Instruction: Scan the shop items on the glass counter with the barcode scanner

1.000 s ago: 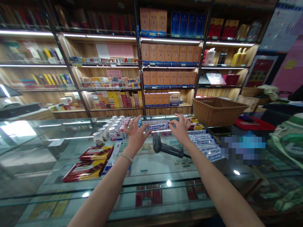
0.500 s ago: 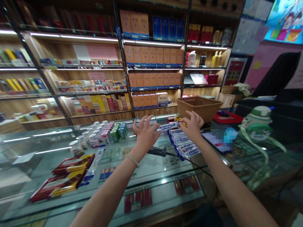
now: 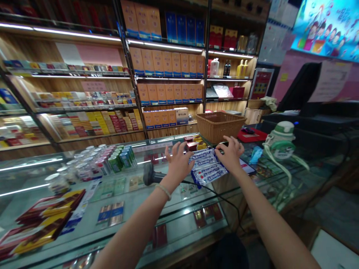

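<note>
Several slim blue-and-white wrapped snack sticks [image 3: 211, 174] lie side by side in a row on the glass counter. At the far end of that row is one more snack stick [image 3: 204, 154], in line with the others. My left hand [image 3: 178, 162] has its thumb and a finger at this stick's left end, the other fingers raised. At the right end, my right hand [image 3: 230, 152] pinches with thumb and forefinger, its other fingers lifted. A black handheld scanner [image 3: 151, 175] lies partly behind my left wrist, its cable running under the sticks' near side.
A wicker basket [image 3: 220, 127] stands behind the sticks, beside small red-and-yellow packs [image 3: 196, 142]. Chocolate bars [image 3: 42, 220] and rows of small tubs and boxes [image 3: 92, 164] occupy the left counter. A green bottle [image 3: 283, 140] with a strap stands right, near a phone-like screen [image 3: 246, 167].
Both hands have lowered the far snack stick into line with the row. The view has turned to the right, and more of the scanner shows.
</note>
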`<state>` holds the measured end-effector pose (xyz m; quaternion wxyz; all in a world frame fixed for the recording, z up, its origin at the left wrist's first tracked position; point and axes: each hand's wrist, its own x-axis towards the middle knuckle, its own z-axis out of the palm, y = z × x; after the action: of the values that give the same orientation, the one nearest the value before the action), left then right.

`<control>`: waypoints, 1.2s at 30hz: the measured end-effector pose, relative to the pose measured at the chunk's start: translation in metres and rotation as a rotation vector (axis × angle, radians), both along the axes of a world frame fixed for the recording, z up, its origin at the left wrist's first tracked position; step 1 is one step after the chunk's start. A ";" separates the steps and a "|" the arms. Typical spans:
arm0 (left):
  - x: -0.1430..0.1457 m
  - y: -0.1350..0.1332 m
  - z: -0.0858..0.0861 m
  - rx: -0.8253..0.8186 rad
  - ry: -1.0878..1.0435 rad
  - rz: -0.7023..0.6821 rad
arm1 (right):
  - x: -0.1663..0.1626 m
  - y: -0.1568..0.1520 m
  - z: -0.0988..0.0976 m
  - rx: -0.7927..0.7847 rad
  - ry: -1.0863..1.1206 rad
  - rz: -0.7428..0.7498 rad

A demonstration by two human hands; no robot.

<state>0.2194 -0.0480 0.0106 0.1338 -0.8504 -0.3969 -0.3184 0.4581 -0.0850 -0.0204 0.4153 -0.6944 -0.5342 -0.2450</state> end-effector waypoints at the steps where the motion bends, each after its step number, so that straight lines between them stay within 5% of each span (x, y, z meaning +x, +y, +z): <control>1: 0.002 0.000 -0.001 -0.012 0.013 -0.001 | 0.001 0.000 -0.003 -0.010 -0.008 -0.009; 13: 0.017 0.001 -0.015 -0.110 0.151 0.006 | 0.005 0.004 -0.033 -0.121 -0.128 -0.085; 36: 0.019 0.008 -0.029 -0.061 0.152 0.000 | -0.002 -0.005 -0.034 -0.204 -0.224 -0.106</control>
<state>0.2386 -0.0401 -0.0179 0.1374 -0.8759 -0.3950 -0.2407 0.4565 -0.0898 -0.0541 0.2669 -0.7285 -0.5618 -0.2872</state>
